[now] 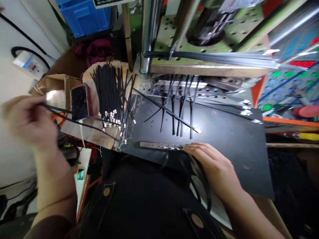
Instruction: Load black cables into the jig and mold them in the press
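1. Left hand [27, 121], blurred by motion, at the far left of the bench. Fingers and thumb appear pinched narrow on thin black ties [74, 122], which trail rightward just below a phone in a red case [80, 102]. The blur hides the exact contact.
2. Right hand [211, 169] lies low on a black mat [236, 149]. Its fingers [196, 148], extended rather than curled, touch the end of a slotted steel bar [159, 145]. Black strap loops [199, 181] curl beneath the palm; whether the hand grips them cannot be told.
3. Handling judgement: these strips look springy, so a firm pinch close to one end seems the sounder hold. Keeping the free length low and clear of the phone should limit whipping and snagging.
4. Held ties lie well left of the steel bar, their far ends reaching toward a dense bundle of black ties with small metal ends [111, 98], fanned across a cardboard sheet [93, 134].
5. More loose black ties [181, 109] lie across the mat, between the steel bar and a perforated steel plate [179, 88].
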Action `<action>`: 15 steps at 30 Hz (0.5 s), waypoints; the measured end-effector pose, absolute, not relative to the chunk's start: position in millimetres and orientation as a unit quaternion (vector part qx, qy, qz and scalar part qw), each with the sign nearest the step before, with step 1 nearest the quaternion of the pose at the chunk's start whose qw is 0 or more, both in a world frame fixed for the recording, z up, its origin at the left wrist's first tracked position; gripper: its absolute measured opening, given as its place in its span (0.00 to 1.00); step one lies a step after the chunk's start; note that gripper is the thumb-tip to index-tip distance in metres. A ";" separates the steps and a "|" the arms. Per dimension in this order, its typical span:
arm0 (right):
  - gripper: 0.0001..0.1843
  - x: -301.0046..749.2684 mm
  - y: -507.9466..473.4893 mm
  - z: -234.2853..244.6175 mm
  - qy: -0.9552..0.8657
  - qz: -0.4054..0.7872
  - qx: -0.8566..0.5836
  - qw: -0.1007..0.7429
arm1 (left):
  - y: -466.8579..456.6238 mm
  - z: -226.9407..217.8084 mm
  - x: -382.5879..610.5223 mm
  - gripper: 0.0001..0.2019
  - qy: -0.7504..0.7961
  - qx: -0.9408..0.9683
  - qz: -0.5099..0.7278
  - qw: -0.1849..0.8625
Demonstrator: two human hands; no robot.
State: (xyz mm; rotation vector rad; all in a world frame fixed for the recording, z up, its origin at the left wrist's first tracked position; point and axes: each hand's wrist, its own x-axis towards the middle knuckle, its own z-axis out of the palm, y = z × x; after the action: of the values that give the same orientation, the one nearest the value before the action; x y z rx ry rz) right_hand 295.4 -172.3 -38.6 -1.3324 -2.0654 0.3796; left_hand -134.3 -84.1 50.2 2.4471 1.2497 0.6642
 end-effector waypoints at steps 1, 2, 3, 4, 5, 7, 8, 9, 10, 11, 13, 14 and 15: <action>0.11 295.6 -171.4 -39.2 -0.795 0.135 -0.501 0.316 | -87.8 40.7 -108.5 0.11 0.418 0.859 0.235 0.178; 0.10 296.2 -170.9 -41.3 -0.800 0.128 -0.499 0.308 | -91.3 28.6 -81.9 0.10 0.401 0.863 0.236 0.199; 0.10 297.5 -171.2 -45.0 -0.803 0.118 -0.503 0.299 | -94.2 14.8 -56.1 0.09 0.387 0.865 0.235 0.217; 0.10 299.3 -172.2 -50.2 -0.801 0.104 -0.513 0.289 | -96.3 0.3 -32.5 0.08 0.374 0.868 0.233 0.229; 0.11 301.7 -174.1 -56.4 -0.797 0.085 -0.528 0.281 | -97.6 -14.1 -11.9 0.07 0.357 0.871 0.234 0.245; 0.14 306.9 -179.7 -70.1 -0.781 0.049 -0.558 0.274 | -98.8 -39.5 18.5 0.05 0.314 0.872 0.250 0.280; 0.15 309.1 -183.0 -76.3 -0.774 0.038 -0.569 0.277 | -99.2 -49.6 28.3 0.06 0.293 0.870 0.264 0.297; 0.15 310.7 -186.2 -81.3 -0.767 0.037 -0.576 0.280 | -99.9 -57.3 35.1 0.07 0.276 0.867 0.280 0.307; 0.15 311.4 -188.9 -84.9 -0.762 0.042 -0.581 0.284 | -100.7 -62.7 39.2 0.08 0.266 0.865 0.294 0.309; 0.14 311.3 -191.0 -86.8 -0.758 0.049 -0.583 0.289 | -101.9 -65.6 41.3 0.09 0.261 0.865 0.304 0.302; 0.14 309.2 -192.6 -86.8 -0.752 0.063 -0.584 0.299 | -104.7 -65.1 42.2 0.10 0.256 0.878 0.307 0.263; 0.13 307.9 -192.2 -85.4 -0.751 0.069 -0.583 0.303 | -106.2 -62.4 41.9 0.10 0.250 0.890 0.300 0.237; 0.12 307.0 -191.3 -83.5 -0.751 0.075 -0.580 0.306 | -107.7 -58.6 41.8 0.11 0.246 0.902 0.286 0.209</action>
State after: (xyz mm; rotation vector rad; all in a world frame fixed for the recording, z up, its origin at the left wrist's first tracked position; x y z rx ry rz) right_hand 307.0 -191.3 -83.5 -1.5340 -1.9883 0.1991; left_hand 41.8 -107.7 -58.6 2.5095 0.6837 0.7952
